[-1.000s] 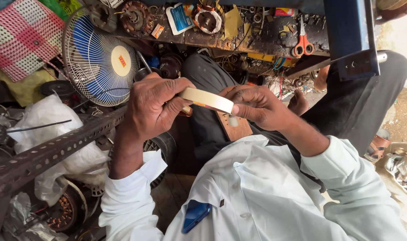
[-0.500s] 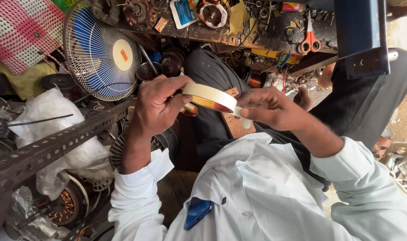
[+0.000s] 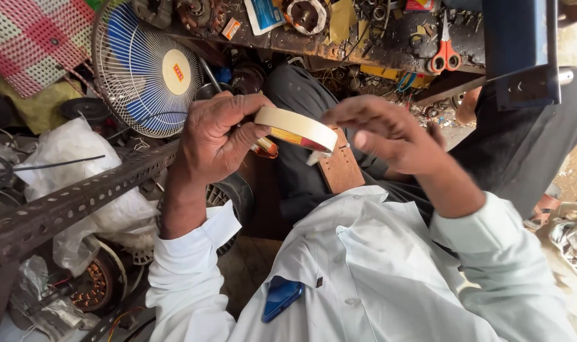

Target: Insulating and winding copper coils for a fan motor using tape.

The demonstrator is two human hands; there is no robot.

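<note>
One roll of tape sits gripped in the left hand; the right hand hovers open beside it, near one fan.

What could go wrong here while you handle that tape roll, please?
The left hand pinches the tape roll only at its rim, over the lap; it could slip and drop into the clutter below. The right hand looks blurred beside the roll, so it might miss the tape's end or knock the roll loose.

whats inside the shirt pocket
A flat blue object sticks out of the pocket of the white shirt; it looks like a phone, though that is uncertain. Its lower part is hidden by the fabric, as is anything else in the pocket.
</note>
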